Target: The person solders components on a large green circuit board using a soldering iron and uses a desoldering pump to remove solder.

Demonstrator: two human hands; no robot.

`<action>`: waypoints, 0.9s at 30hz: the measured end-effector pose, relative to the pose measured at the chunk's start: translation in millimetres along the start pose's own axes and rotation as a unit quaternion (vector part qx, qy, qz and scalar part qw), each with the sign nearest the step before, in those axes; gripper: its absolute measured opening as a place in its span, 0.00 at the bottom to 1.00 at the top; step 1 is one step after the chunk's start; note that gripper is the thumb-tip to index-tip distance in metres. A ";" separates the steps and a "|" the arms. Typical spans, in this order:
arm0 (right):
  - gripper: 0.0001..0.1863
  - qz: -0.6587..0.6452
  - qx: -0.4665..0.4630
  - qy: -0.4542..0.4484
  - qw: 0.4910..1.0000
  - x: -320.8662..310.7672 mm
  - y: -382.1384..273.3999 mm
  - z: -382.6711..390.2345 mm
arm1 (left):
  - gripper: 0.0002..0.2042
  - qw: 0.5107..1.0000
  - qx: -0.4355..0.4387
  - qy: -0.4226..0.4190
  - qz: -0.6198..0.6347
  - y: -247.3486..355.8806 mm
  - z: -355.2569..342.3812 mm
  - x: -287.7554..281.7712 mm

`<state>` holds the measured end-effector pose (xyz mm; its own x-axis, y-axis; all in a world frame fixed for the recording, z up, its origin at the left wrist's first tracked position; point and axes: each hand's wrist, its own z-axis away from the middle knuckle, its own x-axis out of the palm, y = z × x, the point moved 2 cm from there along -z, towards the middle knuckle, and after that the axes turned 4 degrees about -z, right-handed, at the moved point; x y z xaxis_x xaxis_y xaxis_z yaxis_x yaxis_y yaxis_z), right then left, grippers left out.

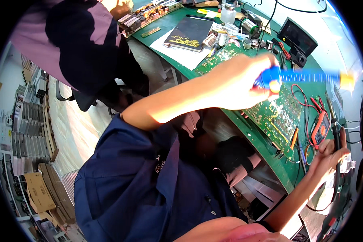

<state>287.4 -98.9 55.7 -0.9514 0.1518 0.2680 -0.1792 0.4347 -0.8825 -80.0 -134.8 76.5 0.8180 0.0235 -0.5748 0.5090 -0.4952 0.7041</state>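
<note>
Blue, yellow-tipped tubular tool (310,77), blurred, is held up above the large green circuit board (276,121), the left hand's (248,80) fingers curled around it. To the board's right in view, the right hand (328,159) closes its fingers around a slim black soldering iron (333,121). Between board and iron, a red-and-black multimeter (320,128) lies on the green workbench (286,171).

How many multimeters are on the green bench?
1: the red multimeter, right of the large green circuit board. Any behind the left hand would be hidden.
</note>
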 end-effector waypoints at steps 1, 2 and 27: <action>0.45 -0.004 0.013 0.026 1.000 4.2 0.3 2.4 | 0.18 0.996 0.003 -0.041 -0.077 2.7 2.2 6.1; 0.44 -0.041 0.021 0.013 0.999 10.2 -0.5 4.8 | 0.18 0.986 0.002 -0.073 -0.152 4.7 3.6 14.2; 0.57 -0.088 0.136 -0.377 0.912 98.2 -9.8 89.6 | 0.08 0.909 0.187 -0.138 -0.347 27.6 21.2 56.5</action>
<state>173.2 -167.7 56.0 -0.7855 -0.5968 0.1638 -0.3039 0.1416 -0.9421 -25.4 -165.5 54.6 0.2096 0.2504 -0.9452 0.7086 -0.7049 -0.0296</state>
